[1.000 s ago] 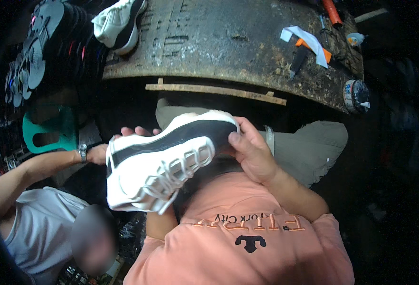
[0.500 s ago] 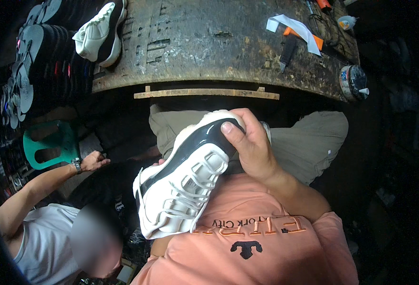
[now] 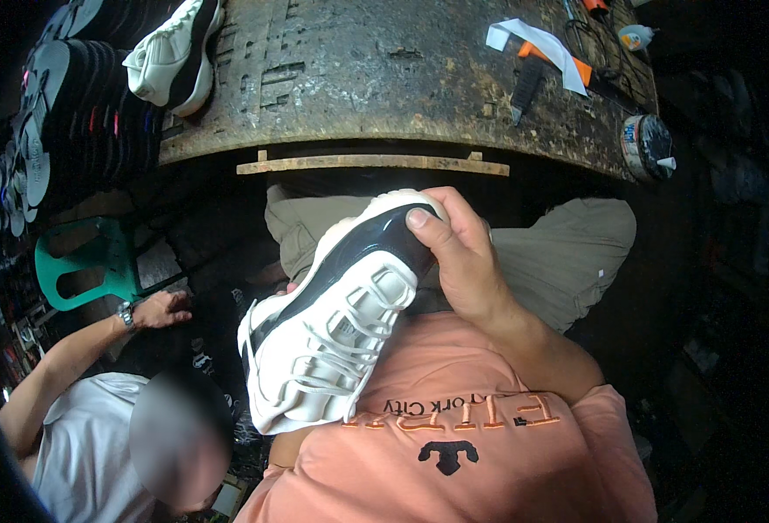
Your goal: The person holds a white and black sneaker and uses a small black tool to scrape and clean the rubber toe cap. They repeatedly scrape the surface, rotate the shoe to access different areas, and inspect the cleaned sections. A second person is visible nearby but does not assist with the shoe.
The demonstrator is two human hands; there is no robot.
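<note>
The right hand [image 3: 463,261] holds a white-and-black shoe [image 3: 332,322] by its toe in a firm grip, over the lap, below the desk [image 3: 384,78]. The left hand is hidden behind the shoe.

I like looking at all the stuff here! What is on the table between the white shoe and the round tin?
In the head view, between the white shoe and the round tin, the worn table is mostly bare, then come a dark-handled tool and a white strip.

The right hand [image 3: 463,261] grips the toe of a white-and-black sneaker [image 3: 332,322] held over the lap, below a worn workbench [image 3: 384,78].
</note>
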